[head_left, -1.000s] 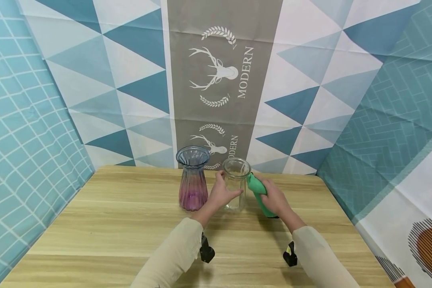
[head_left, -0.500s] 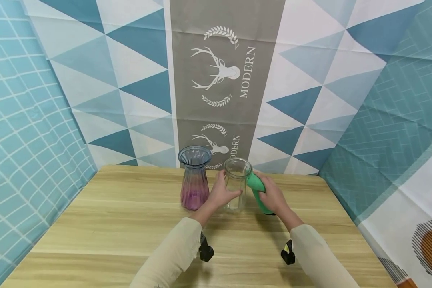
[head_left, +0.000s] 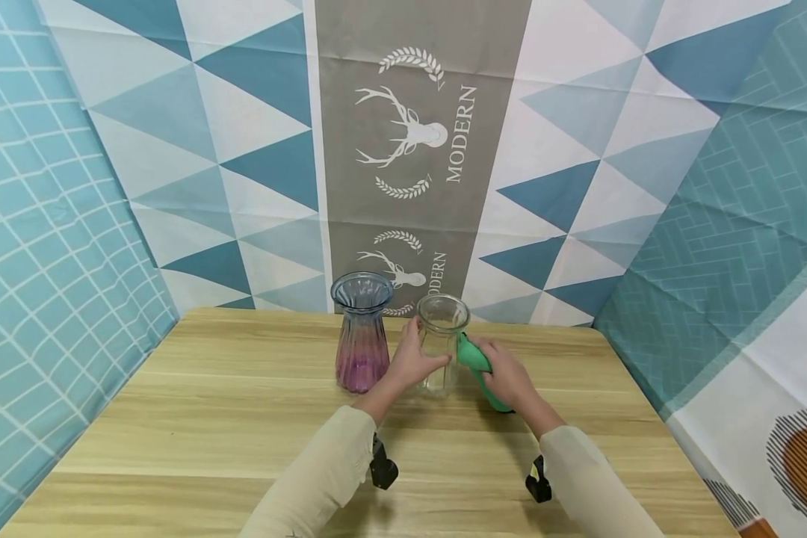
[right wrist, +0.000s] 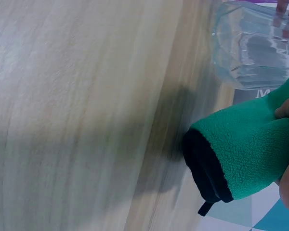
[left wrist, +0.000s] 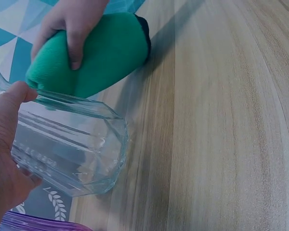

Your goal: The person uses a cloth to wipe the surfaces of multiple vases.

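A clear glass jar (head_left: 437,379) with a wide rim stands upright near the back of the table. My left hand (head_left: 412,363) grips it from the left, the thumb across its near side and fingers behind. Bunched in my right hand (head_left: 507,376) is a green cloth (head_left: 474,357) with dark edging, a small loop showing at its end in the right wrist view. The cloth (left wrist: 113,50) lies close along the right side of the jar (left wrist: 72,144); whether they touch, I cannot tell.
A ribbed glass vase (head_left: 362,351), blue at the top and purple below, stands just left of the jar. Behind the wooden table (head_left: 208,418) hangs a patterned backdrop (head_left: 417,209), close to both vessels.
Over the last second my right hand moves the cloth slightly up along the jar's right side, then back down and away from the rim. My left hand and the jar stay put.
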`<action>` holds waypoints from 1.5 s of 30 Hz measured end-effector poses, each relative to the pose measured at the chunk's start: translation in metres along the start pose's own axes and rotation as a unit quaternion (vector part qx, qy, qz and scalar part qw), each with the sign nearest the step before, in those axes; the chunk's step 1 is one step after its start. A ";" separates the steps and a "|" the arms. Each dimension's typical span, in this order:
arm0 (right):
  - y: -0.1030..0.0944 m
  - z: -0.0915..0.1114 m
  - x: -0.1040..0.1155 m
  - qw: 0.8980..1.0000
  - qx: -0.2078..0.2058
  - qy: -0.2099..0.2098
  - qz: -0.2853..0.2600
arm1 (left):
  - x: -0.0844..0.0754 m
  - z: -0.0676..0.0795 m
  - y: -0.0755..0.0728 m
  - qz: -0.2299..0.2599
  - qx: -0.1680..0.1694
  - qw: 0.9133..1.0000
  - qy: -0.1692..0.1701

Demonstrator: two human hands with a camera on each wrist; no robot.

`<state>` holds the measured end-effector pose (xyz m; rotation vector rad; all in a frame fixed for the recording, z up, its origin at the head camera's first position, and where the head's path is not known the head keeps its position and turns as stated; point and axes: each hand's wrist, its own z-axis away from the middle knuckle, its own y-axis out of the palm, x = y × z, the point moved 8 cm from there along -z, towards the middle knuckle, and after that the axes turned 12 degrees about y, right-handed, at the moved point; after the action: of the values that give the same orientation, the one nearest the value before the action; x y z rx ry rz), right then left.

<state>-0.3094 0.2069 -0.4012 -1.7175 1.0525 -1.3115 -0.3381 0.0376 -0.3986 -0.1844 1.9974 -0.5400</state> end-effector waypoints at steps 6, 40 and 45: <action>0.009 0.001 -0.003 0.999 0.022 -0.010 0.039 | 0.002 -0.001 0.002 0.005 0.007 1.000 -0.005; -0.021 -0.009 -0.006 0.998 -0.019 0.032 -0.051 | -0.006 -0.006 0.005 0.018 0.022 0.997 0.068; -0.024 -0.010 0.003 0.997 -0.033 0.016 -0.065 | -0.006 -0.005 0.004 0.017 0.024 0.997 0.067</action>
<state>-0.3149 0.2133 -0.3761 -1.8463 1.0272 -1.4033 -0.3395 0.0453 -0.3935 -0.0862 2.1111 -0.5909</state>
